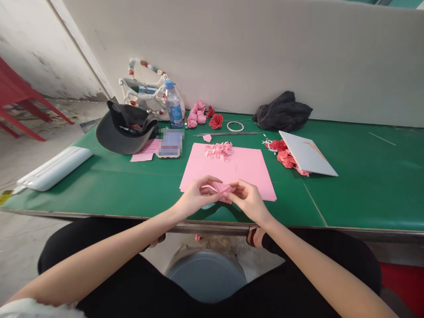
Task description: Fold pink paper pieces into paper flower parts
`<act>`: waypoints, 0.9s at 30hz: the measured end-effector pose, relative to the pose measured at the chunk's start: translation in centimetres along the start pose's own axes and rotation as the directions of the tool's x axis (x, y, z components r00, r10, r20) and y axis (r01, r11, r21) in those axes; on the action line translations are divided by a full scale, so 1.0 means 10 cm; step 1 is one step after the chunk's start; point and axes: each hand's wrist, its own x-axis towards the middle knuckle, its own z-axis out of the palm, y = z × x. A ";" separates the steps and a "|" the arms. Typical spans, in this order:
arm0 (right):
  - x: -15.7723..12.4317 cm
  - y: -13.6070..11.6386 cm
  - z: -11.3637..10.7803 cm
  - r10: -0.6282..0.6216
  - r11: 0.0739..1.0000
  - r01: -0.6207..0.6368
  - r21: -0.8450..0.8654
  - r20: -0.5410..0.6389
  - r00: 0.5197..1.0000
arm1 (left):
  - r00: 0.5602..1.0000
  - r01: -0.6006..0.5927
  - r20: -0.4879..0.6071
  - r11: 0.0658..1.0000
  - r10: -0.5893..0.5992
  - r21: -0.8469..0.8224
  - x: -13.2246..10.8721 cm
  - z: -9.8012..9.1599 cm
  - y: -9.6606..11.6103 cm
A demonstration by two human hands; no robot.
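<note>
Folded pink paper (221, 188): between both hands, long axis sideways.
Left hand (198, 197): fingers curled, pinching the paper's left end.
Right hand (247, 201): fingers curled, pinching its right end.

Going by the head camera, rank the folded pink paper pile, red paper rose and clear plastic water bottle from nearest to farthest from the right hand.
From the right hand:
1. Folded pink paper pile: ahead-left, on the pink paper sheet.
2. Red paper rose: beyond the sheet, ahead-left.
3. Clear plastic water bottle: farther left, at the table's back.
</note>
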 end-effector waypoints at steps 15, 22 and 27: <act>-0.04 -0.11 0.01 -0.168 0.967 0.176 -0.183 0.061 0.984 | 0.980 0.048 0.185 0.984 -0.080 0.172 -0.06 0.04 0.00; -0.02 -0.10 -0.05 -0.263 0.949 0.260 -0.178 0.008 0.965 | 0.981 0.091 0.176 0.995 -0.083 -0.034 -0.05 0.10 0.00; -0.04 -0.09 -0.05 -0.353 0.902 0.349 -0.254 0.030 0.935 | 0.978 0.111 0.189 0.989 -0.092 -0.094 -0.05 0.10 -0.01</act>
